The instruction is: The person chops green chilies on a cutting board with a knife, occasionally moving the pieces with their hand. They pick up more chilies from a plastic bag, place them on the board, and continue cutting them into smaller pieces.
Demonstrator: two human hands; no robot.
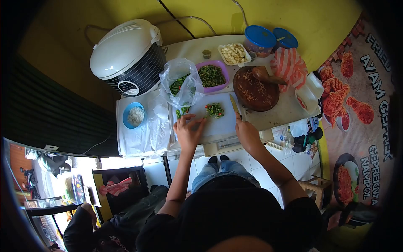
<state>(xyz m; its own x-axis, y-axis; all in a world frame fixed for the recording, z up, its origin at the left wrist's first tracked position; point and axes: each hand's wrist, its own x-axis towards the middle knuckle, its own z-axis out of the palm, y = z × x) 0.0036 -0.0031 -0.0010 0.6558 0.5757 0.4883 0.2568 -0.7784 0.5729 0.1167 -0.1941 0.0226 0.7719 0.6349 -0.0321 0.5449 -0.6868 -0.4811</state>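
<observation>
My right hand is closed round the handle of a knife, whose blade points away from me at the right of the white cutting board. Near the board's left edge, my left hand has its fingers apart, with its fingertips close to some whole green chilies. A pile of chopped green and red chilies lies on the board between my hands. Behind the board are a clear plastic bag with more green chilies and a purple tub of chopped green pieces.
A large stone mortar with a pestle stands right. A rice cooker and blue bowl are left. Behind are a white tray and blue-lidded tub. Another person is at lower left.
</observation>
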